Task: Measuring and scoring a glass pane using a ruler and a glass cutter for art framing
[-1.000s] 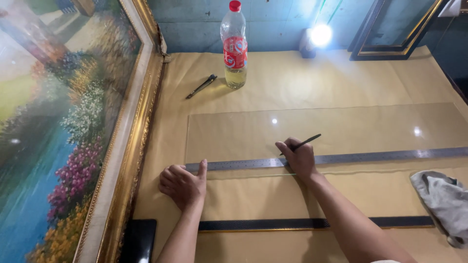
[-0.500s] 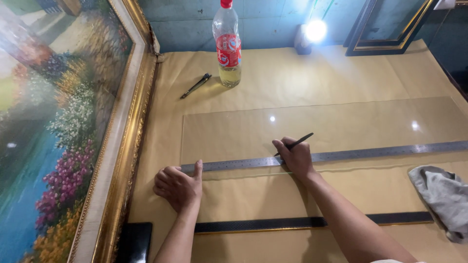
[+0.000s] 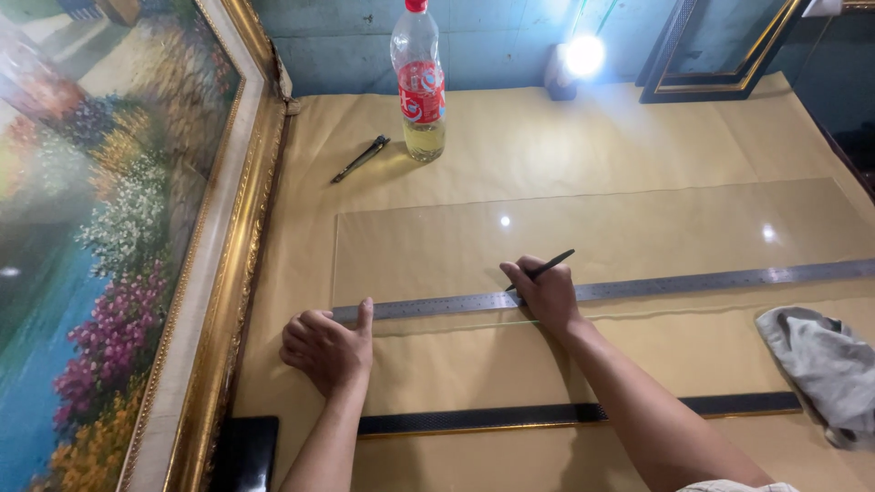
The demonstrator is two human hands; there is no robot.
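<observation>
A clear glass sheet (image 3: 638,232) lies flat on brown paper (image 3: 547,137). Across its near part runs a long steel ruler (image 3: 693,283). My left hand (image 3: 326,348) rests on the paper with the thumb pressing the ruler's left end. My right hand (image 3: 544,293) sits on the ruler near its middle and grips a thin black pen-like tool (image 3: 547,267), its tip down at the ruler's edge on the glass.
A large gold-framed landscape painting (image 3: 128,228) leans along the left. A plastic bottle with a red label (image 3: 418,87), a small dark tool (image 3: 359,159), a bright lamp (image 3: 581,56), a grey rag (image 3: 820,364) and a dark strip (image 3: 565,415) lie around.
The view has shifted slightly. Both hands stay on the ruler in nearly the same places; the right hand still holds the tool against its edge.
</observation>
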